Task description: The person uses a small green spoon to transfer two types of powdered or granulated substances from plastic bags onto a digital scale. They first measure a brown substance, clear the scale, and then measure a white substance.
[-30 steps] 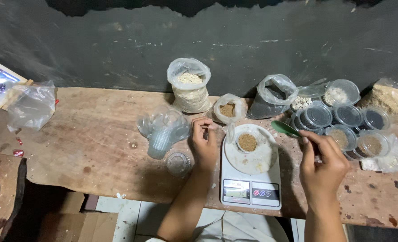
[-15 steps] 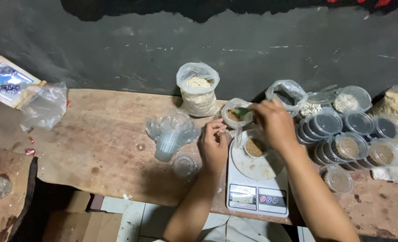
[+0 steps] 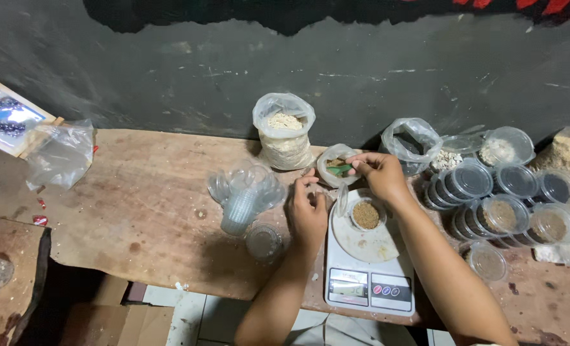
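Observation:
A white digital kitchen scale (image 3: 369,269) stands on the wooden table's front edge. On its round platform sits a small clear cup of brown granules (image 3: 366,215). My right hand (image 3: 380,173) reaches over the scale and holds a green scoop (image 3: 340,170) inside a small plastic bag of brown powder (image 3: 334,161). My left hand (image 3: 307,211) rests left of the scale, fingers pinched on a clear lid (image 3: 342,198) standing upright beside the cup.
A bag of pale grains (image 3: 284,131) and a dark bag (image 3: 410,142) stand at the back. Several filled lidded cups (image 3: 500,198) crowd the right. A sleeve of clear empty cups (image 3: 243,195) and one lone cup (image 3: 263,241) lie left. A crumpled plastic bag (image 3: 59,154) sits far left.
My right hand swung from the lidded cups on the right, across the scale, to the small bag behind it with the green scoop. The left hand stayed beside the scale.

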